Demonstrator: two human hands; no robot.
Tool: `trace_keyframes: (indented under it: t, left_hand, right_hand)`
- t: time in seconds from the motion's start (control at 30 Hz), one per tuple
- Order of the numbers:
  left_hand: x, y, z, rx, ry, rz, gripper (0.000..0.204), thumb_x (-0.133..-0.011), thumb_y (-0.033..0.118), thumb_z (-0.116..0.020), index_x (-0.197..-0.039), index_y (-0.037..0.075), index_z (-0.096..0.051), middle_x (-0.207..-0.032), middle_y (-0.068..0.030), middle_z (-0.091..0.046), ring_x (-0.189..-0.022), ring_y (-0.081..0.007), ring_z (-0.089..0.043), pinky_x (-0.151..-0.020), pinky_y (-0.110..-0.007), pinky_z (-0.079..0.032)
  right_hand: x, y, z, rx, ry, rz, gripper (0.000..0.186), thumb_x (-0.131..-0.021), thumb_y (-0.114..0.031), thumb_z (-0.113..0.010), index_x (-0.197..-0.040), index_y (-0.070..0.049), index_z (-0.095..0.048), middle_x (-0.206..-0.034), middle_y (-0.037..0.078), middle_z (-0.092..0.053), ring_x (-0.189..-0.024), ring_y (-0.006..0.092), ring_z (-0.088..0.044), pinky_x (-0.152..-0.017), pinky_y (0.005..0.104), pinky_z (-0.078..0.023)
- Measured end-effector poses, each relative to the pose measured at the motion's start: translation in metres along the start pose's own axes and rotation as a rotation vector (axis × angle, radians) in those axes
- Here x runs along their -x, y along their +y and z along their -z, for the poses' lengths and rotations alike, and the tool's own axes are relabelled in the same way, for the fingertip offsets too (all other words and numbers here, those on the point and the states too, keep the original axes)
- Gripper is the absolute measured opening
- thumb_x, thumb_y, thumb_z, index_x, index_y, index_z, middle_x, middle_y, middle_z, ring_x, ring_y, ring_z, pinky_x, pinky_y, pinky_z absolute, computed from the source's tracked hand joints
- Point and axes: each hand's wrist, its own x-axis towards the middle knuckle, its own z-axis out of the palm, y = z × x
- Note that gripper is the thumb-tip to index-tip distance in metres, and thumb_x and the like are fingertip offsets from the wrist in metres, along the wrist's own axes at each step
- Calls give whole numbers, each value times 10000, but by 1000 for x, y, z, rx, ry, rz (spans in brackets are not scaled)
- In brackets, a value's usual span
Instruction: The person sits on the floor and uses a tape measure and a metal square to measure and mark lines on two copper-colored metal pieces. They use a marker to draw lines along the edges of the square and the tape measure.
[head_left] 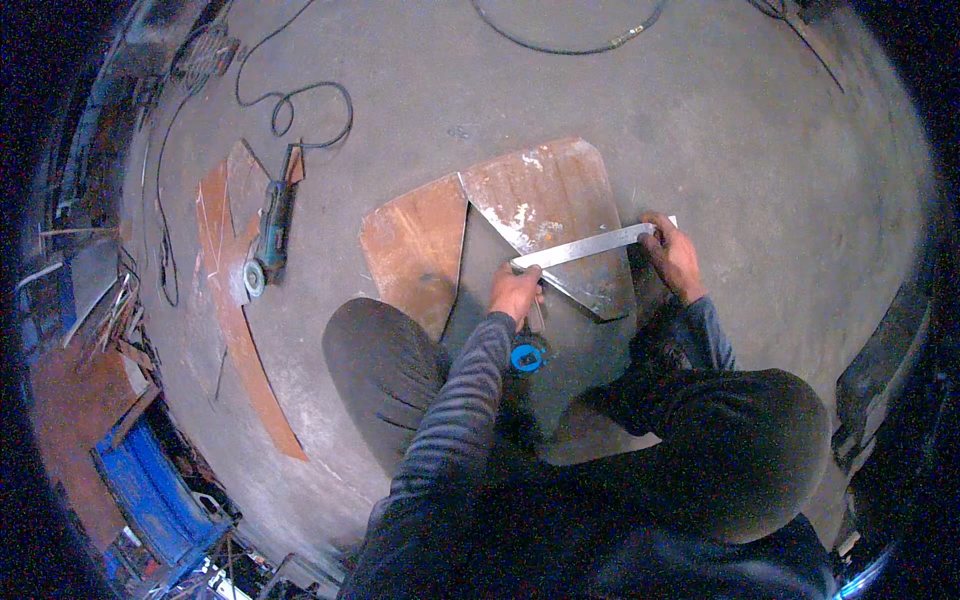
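Observation:
A flat silver metal strip, like a ruler (590,245), lies slantwise over the right-hand rusty steel plate (545,195). Its left end is held under my left hand (515,290), whose fingers are closed on it. At the other end, beyond the plate's right edge, my right hand (673,258) pinches the strip between thumb and fingers. A second rusty plate (412,240) lies to the left, with a wedge-shaped gap between the two. On the floor just below my left hand is a round blue object (527,358), perhaps a tape measure.
An angle grinder (273,235) rests to the left with its cord (345,110) looping away. Beside it lie long rusty offcuts (255,370). A dark hose (560,50) curves across the far floor. Scrap metal and a blue metal piece (160,500) sit at the lower left.

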Motion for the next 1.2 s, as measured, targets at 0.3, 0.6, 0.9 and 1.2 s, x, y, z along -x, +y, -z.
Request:
trace_keyframes:
  t: [0.3, 0.6, 0.9, 1.2]
  left_hand:
    - [100, 145, -11, 454, -438, -433, 264, -1030, 187, -573, -1239, 31, -539, -983, -92, -676, -870, -177, -660, -826, -332, -526]
    - [115, 98, -88, 136, -123, -616, 390, -861, -27, -632, -1228, 16, -507, -1121, -133, -621, -1009, -242, -629, -898, -353, -515]
    - [109, 48, -103, -511, -207, -632, 520, -846, 102, -694, -1312, 11, -482, -1250, -257, -570, -1185, -423, -571, -1011, -509, -471]
    - [88, 17, -101, -1045, 66, -696, 673, -893, 199, -645, -1469, -43, -396, -1580, -297, -283, -1446, -482, -326, -1158, -584, -321]
  right_hand:
    - [18, -68, 76, -611, 129, -97, 332, -982, -254, -637, -1243, -49, -618, -760, -36, -485, -626, 65, -450, -543, 238, -371]
    - [31, -120, 81, -570, -393, 170, 309, -935, -252, -691, -1178, -70, -634, -887, 9, -632, -738, 80, -524, -637, 231, -426]
    - [32, -23, 22, -276, -176, 32, 220, -965, -173, -624, -1125, -26, -659, -936, 41, -691, -872, 135, -612, -804, 321, -511]
    - [0, 51, -24, -574, -38, -158, 169, -993, -184, -590, -1033, -40, -667, -878, -37, -610, -826, 80, -545, -730, 256, -453]
